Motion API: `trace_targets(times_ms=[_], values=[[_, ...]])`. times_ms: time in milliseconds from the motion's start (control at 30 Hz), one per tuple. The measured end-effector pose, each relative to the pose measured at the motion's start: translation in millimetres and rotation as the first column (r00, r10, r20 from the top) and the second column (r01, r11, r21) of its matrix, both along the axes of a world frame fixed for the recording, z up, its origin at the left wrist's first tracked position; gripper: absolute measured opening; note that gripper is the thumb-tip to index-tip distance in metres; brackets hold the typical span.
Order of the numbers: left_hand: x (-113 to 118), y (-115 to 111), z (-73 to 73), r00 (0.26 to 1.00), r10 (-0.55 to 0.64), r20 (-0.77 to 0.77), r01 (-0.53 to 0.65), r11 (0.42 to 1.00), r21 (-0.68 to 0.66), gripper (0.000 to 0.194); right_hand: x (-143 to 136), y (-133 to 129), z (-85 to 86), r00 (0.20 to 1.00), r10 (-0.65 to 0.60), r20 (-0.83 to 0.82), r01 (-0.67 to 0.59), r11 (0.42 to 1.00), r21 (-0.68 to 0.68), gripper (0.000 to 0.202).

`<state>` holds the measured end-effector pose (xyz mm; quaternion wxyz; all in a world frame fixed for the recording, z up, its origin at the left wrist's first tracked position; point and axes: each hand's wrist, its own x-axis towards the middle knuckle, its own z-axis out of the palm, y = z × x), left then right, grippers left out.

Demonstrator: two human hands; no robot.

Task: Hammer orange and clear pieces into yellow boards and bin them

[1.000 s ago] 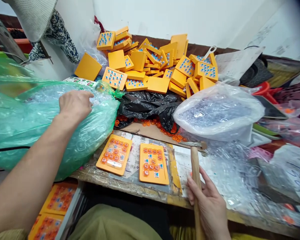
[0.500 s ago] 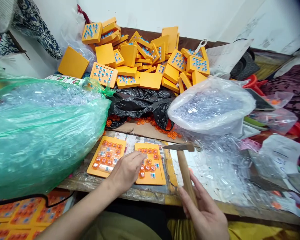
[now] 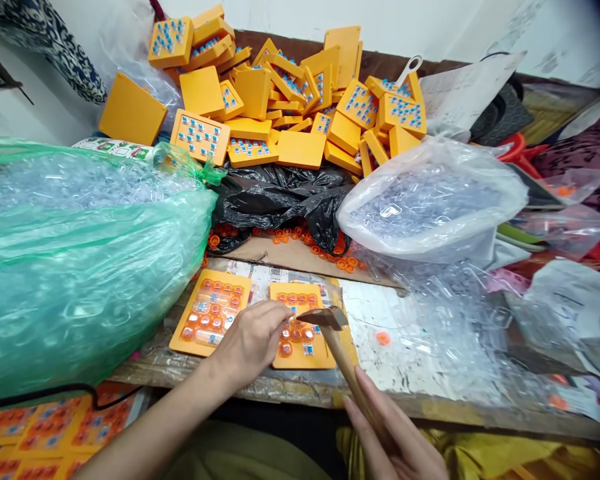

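Observation:
My right hand grips the wooden handle of a hammer. Its dark metal head hovers over or touches the right-hand yellow panel; I cannot tell which. That panel carries orange button caps and a few bare blue-and-white switches. My left hand is closed in a pinch at the panel's left side, its fingertips close to the hammer's pointed end. What they hold, if anything, is too small to make out. Left of this hand lies a second yellow panel, with orange caps and clear long ones.
Yellow cases with blue switches are heaped at the back. A green bag of clear pieces bulges on the left, a white bag on the right. Loose clear pieces spread below it. Filled panels lie low at left.
The hammer has swung left and down, from beside the right panel to over it near my left fingertips. My left hand stays nearly in place. The view has shifted slightly.

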<state>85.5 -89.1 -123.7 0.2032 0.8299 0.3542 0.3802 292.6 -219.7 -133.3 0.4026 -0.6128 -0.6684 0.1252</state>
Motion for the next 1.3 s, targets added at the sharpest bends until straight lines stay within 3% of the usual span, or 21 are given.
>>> trace_targets(times_ms=[133, 300, 433, 567, 833, 1067, 1167, 1300], values=[[1.6, -1.5, 1.0, 0.994, 0.038, -0.105, -0.029, 0.996, 0.088, 0.03, -1.2, 0.7, 2.6, 0.998, -0.058, -0.017, 0.058, 0.998, 0.008, 0.052], [-6.7, -4.0, 3.7, 0.994, -0.02, -0.109, 0.006, 0.992, -0.128, 0.058, 0.3, 3.9, 0.1, 0.99, 0.134, 0.031, -0.132, 0.989, -0.067, 0.056], [-6.5, -0.1, 5.4, 1.0, 0.003, -0.008, -0.005, 0.951, -0.309, 0.059, 0.0, 1.5, -3.3, 0.993, 0.109, 0.035, -0.107, 0.993, -0.056, 0.057], [-1.7, 5.6, 4.1, 0.998, 0.03, 0.062, -0.005, 0.925, -0.379, 0.064, -3.1, 0.5, -0.5, 0.999, 0.029, 0.024, -0.029, 0.999, -0.029, 0.054], [-1.3, 5.6, 1.8, 0.982, 0.034, 0.185, 0.043, 0.918, -0.395, 0.076, -2.8, 4.6, -1.9, 0.996, 0.08, 0.037, -0.079, 0.996, -0.049, 0.054], [-0.6, 7.5, 0.4, 0.985, 0.01, 0.172, 0.079, 0.86, -0.503, 0.071, -6.8, 0.0, -6.8, 0.999, 0.05, -0.022, -0.051, 0.997, -0.05, 0.052], [1.4, 5.1, -0.2, 0.994, 0.01, 0.108, 0.041, 0.884, -0.465, 0.07, -7.8, -1.6, -9.3, 0.998, 0.047, -0.032, -0.048, 0.998, -0.035, 0.056], [1.6, 1.0, 0.8, 0.99, 0.01, 0.139, 0.048, 0.914, -0.404, 0.073, -6.7, -4.3, -6.9, 1.0, 0.011, -0.001, -0.011, 1.0, -0.013, 0.059]])
